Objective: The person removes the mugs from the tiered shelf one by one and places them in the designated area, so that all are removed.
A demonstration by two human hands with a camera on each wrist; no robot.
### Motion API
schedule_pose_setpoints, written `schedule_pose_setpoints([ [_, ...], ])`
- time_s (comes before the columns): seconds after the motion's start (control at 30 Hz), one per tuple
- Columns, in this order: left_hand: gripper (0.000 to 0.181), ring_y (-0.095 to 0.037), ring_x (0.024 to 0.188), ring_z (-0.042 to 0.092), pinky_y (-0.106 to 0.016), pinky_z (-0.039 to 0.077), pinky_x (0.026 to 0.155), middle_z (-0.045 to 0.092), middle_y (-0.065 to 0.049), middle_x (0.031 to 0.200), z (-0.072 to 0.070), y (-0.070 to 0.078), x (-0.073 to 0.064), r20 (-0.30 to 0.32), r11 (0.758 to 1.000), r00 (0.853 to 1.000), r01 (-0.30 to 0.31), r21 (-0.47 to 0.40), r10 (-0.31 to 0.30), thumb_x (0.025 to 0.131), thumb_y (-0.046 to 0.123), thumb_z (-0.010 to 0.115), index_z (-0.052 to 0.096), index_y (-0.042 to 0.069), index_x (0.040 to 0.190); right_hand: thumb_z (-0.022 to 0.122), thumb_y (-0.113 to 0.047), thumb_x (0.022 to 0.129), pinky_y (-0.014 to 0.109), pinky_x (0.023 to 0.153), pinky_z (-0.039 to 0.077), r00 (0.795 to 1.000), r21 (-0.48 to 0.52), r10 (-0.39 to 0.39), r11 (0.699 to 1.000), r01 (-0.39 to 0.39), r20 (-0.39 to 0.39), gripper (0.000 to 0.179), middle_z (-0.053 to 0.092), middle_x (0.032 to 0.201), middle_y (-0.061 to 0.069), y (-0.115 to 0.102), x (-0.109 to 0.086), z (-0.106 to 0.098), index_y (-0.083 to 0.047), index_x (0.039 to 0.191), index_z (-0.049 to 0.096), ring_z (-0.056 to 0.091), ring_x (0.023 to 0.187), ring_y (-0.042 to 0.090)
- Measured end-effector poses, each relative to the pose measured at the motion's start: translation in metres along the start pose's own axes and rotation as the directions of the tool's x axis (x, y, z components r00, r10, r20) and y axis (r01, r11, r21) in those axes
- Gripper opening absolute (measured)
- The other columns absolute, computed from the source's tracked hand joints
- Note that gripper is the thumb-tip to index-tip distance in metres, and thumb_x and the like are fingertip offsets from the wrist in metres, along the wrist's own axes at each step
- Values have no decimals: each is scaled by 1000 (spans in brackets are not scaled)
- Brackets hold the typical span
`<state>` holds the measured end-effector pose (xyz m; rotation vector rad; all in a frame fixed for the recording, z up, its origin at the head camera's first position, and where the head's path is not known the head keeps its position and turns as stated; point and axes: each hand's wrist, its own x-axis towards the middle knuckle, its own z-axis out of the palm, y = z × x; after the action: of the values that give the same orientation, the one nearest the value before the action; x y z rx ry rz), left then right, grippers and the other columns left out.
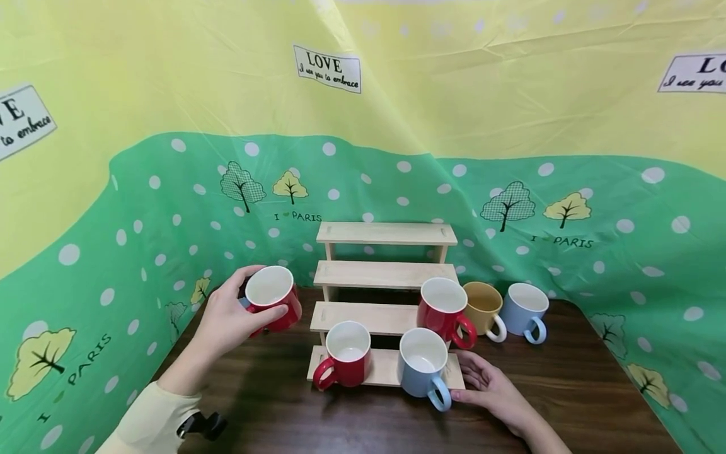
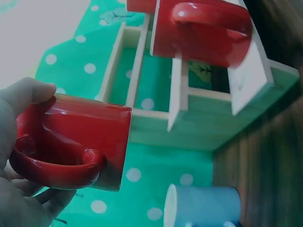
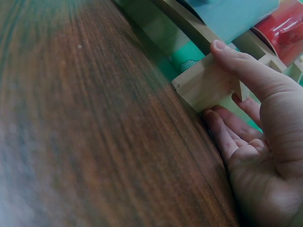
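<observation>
My left hand [image 1: 231, 312] holds a red mug [image 1: 286, 312] with a white inside, thumb and fingers around its body, in the air left of a stepped wooden rack [image 1: 351, 315]. In the left wrist view the handle of that red mug [image 2: 85, 142] is plain to see. At the rack's lower right end, my right hand [image 1: 492, 389] grips the board's end [image 3: 203, 85], thumb on its front corner and fingers curled beside it. Close to that hand stands a light blue mug [image 1: 416, 372] on the lowest step. Another red mug [image 1: 354, 362] stands at that step's left.
A third red mug [image 1: 437, 312] occupies the second step's right end. Right of the rack, a yellow mug [image 1: 479, 309] and a blue mug [image 1: 522, 315] stand on the dark wooden table [image 1: 584, 403]. Another blue mug [image 2: 208, 203] stands left of the rack. A patterned cloth [image 1: 386, 183] hangs behind.
</observation>
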<state>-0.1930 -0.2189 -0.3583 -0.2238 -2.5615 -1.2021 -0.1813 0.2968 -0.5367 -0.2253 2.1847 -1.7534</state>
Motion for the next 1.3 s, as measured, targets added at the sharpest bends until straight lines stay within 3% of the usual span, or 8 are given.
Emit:
schedule_pose_setpoints([
  [0.17, 83, -36, 119, 63, -48, 59, 86, 65, -15, 137, 1, -16, -7, -4, 998, 999, 37, 52, -37, 82, 34, 99, 56, 11, 149, 85, -16, 97, 15, 101, 49, 1000, -3, 1, 1000, -1, -6, 87, 50, 160, 31, 0, -2, 1, 6, 164, 34, 53, 146, 46],
  [0.5, 81, -36, 112, 66, -46, 59, 85, 70, -18, 129, 9, -52, -20, -34, 995, 996, 88, 45, -86, 81, 34, 99, 57, 9, 146, 86, -16, 95, 16, 104, 49, 999, -14, -30, 999, 30, -18, 85, 51, 159, 29, 0, 5, 3, 3, 163, 39, 53, 146, 44],
  [0.67, 81, -38, 113, 66, -50, 58, 87, 69, -19, 129, 14, -66, -26, -39, 994, 995, 94, 57, -92, 81, 33, 100, 57, 8, 145, 86, -17, 96, 16, 104, 49, 1000, -16, -9, 1000, 9, -13, 85, 51, 160, 28, -3, 4, 4, 2, 163, 38, 54, 146, 41],
  [1.3, 83, -42, 119, 65, -59, 56, 95, 69, -23, 135, 32, -90, -22, 16, 988, 989, 145, 62, -146, 81, 32, 100, 56, 5, 147, 88, -17, 94, 16, 104, 49, 999, -33, -17, 999, 16, -34, 84, 53, 159, 27, -2, 0, -1, 0, 162, 41, 54, 145, 43],
])
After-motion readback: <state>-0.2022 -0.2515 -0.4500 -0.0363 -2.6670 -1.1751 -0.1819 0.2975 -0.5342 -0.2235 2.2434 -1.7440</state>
